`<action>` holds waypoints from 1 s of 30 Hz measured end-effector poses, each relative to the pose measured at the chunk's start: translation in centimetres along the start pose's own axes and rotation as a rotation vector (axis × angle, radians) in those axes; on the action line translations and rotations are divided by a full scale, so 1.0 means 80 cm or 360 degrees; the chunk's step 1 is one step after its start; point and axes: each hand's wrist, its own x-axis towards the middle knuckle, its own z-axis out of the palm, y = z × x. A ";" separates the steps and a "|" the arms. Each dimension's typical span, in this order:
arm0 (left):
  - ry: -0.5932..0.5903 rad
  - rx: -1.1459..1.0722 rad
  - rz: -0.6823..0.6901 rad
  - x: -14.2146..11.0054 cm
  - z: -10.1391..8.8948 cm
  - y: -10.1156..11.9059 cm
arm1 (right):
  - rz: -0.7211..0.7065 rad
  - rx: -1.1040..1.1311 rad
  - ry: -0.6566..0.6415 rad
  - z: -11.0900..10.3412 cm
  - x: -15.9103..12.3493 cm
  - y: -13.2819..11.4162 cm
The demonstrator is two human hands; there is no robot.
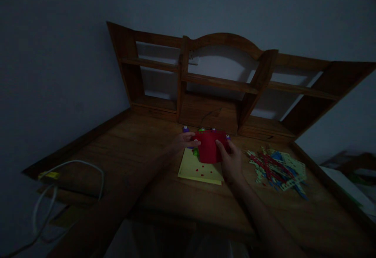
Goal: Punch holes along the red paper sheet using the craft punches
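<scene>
Over yellow paper point(190, 169), outstretched hands point(234, 163), half-closed, hold a red sheet point(208, 148) by opposite sides.

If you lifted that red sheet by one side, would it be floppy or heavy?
The red sheet would probably bend, since it looks thin, though it appears fairly flat here. It's likely light too: the right hand seems to grip just one side.

I am in what looks like a home. Before me, a wooden counter point(141, 138) carries open wooden shelves point(220, 82) against a plain wall point(223, 3), and colourful plastic pieces point(279, 168) lie heaped to my right.
</scene>
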 end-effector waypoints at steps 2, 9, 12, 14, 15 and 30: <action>-0.0049 0.0011 -0.0010 0.000 -0.001 0.000 | 0.0000 -0.0002 0.0014 0.000 0.000 -0.001; -0.0002 0.0034 -0.0017 0.004 -0.003 -0.005 | -0.0001 -0.0040 0.0051 -0.003 0.000 0.002; 0.0007 0.0045 -0.0007 0.003 -0.003 -0.005 | 0.0019 -0.0052 0.0043 -0.004 0.000 0.004; 0.0016 0.0047 -0.0011 0.002 -0.002 -0.003 | 0.0024 -0.0060 0.0042 -0.004 0.000 0.005; 0.0009 0.0041 -0.0012 0.002 -0.002 -0.002 | 0.0024 -0.0062 0.0043 -0.004 0.000 0.005; 0.0021 0.0025 0.0007 0.000 0.001 -0.001 | -0.0013 -0.0059 0.0027 -0.002 -0.001 -0.002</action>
